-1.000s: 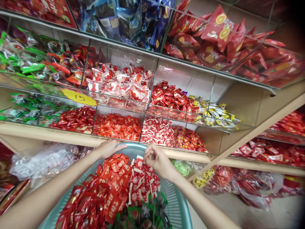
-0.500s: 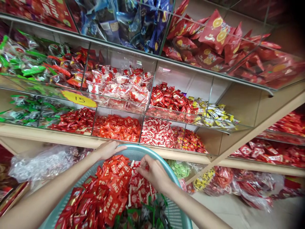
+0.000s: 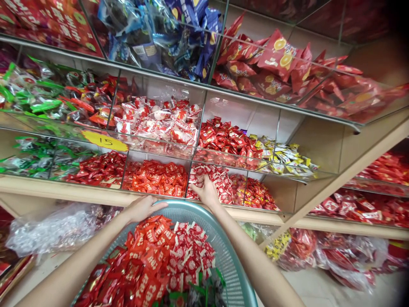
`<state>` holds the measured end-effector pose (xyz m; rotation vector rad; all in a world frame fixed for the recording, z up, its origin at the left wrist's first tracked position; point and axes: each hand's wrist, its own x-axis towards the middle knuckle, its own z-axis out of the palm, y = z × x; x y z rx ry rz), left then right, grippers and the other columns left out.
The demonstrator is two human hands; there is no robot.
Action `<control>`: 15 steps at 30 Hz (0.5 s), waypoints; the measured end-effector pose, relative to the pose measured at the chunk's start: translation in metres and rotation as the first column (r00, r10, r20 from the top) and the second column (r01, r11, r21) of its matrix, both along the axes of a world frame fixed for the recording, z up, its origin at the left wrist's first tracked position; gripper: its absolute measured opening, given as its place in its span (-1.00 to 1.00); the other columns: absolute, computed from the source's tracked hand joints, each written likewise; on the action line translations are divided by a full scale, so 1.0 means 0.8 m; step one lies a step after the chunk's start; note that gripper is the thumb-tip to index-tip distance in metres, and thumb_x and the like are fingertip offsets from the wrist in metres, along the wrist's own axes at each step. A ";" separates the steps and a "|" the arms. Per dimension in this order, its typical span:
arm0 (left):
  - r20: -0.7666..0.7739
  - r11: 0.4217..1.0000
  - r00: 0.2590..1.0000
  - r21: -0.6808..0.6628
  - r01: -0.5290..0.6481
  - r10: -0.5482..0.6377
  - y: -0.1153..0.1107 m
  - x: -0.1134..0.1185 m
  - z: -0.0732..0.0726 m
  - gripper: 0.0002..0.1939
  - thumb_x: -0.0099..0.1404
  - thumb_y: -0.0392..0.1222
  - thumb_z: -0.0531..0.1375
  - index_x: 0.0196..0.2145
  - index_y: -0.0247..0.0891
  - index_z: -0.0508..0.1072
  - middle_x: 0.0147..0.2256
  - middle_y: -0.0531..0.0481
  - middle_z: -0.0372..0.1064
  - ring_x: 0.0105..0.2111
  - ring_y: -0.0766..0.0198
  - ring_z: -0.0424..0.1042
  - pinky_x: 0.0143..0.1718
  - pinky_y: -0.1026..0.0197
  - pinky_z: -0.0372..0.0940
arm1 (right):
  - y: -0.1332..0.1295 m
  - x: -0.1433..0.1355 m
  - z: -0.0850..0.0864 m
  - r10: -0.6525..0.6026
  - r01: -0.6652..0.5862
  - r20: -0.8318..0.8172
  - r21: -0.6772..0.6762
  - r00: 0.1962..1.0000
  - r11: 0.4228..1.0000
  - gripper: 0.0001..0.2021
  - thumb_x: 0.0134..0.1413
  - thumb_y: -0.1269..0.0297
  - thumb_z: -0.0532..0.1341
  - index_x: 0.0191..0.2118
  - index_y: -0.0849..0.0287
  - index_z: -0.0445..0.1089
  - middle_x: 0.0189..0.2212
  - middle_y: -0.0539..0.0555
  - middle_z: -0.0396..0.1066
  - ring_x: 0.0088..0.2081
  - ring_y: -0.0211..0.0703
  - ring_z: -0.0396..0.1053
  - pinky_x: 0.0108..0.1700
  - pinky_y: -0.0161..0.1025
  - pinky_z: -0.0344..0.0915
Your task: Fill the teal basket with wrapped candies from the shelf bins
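Observation:
A teal plastic basket [image 3: 240,273] fills the lower middle. In it lie orange-red wrapped candies [image 3: 153,251], darker red wrapped candies [image 3: 108,281], red-and-white wrapped candies [image 3: 191,251] and green-and-dark wrapped pieces [image 3: 207,292]. My left hand [image 3: 142,209] is closed over the far left rim of the basket, with the fingers partly hidden. Beyond the rim, my right hand [image 3: 207,192] is at the bottom shelf compartment of red-and-white candies [image 3: 222,181]. Its thumb and fingers are apart, pointing left at the candies; the fingertips are hard to make out.
Glass-fronted shelves with candy compartments rise ahead, with a wooden ledge [image 3: 79,189] along the bottom. A yellow price tag [image 3: 105,140] reads 15. Red orange-print packets [image 3: 277,53] sit above. Clear plastic bags [image 3: 57,228] lie under the ledge at left, more bagged candy [image 3: 351,256] at right.
My right hand has moved from over the candies inside the basket up and forward to the red-and-white candies on the shelf. My left hand stays on the rim. The view has tilted slightly upward.

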<state>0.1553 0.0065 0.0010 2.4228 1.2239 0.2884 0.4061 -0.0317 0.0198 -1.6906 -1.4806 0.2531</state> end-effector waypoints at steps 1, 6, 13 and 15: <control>0.005 1.000 1.000 -0.011 -0.006 0.006 0.000 0.000 0.000 -0.42 0.18 0.33 -0.10 -0.61 -0.23 0.28 -0.60 0.08 0.24 -0.53 0.28 0.24 -0.48 0.31 0.05 | 0.000 -0.002 -0.001 -0.015 0.016 0.017 -0.007 1.000 1.000 -0.75 -0.09 0.13 0.22 -0.35 0.10 0.17 -0.50 -0.07 0.28 -0.47 -0.23 0.25 -0.45 -0.32 0.10; 0.018 0.997 0.999 -0.066 -0.038 0.039 0.000 0.001 0.002 -0.40 0.14 0.38 -0.08 -0.64 -0.23 0.23 -0.64 0.10 0.16 -0.56 0.29 0.20 -0.53 0.32 0.01 | -0.005 -0.007 -0.001 -0.012 0.012 0.090 -0.003 0.996 1.000 -0.71 -0.10 0.11 0.24 -0.33 0.10 0.14 -0.40 -0.02 0.29 -0.39 -0.20 0.27 -0.39 -0.30 0.12; 0.064 0.995 0.998 -0.095 -0.018 0.024 0.001 0.001 0.000 -0.40 0.14 0.37 -0.08 -0.66 -0.24 0.23 -0.65 0.12 0.12 -0.57 0.32 0.15 -0.53 0.33 0.01 | -0.002 -0.003 -0.005 0.011 -0.009 0.051 -0.043 0.999 0.999 -0.76 -0.11 0.30 0.22 -0.30 0.09 0.13 -0.39 -0.03 0.30 -0.37 -0.20 0.29 -0.38 -0.31 0.11; 0.067 0.995 0.997 -0.095 -0.023 0.029 0.000 0.001 0.001 -0.40 0.13 0.38 -0.08 -0.67 -0.23 0.22 -0.66 0.13 0.12 -0.57 0.32 0.16 -0.53 0.32 0.01 | -0.002 -0.002 -0.006 0.002 0.000 0.044 -0.043 0.999 0.999 -0.76 -0.11 0.32 0.21 -0.30 0.09 0.13 -0.42 -0.04 0.30 -0.40 -0.21 0.29 -0.40 -0.31 0.10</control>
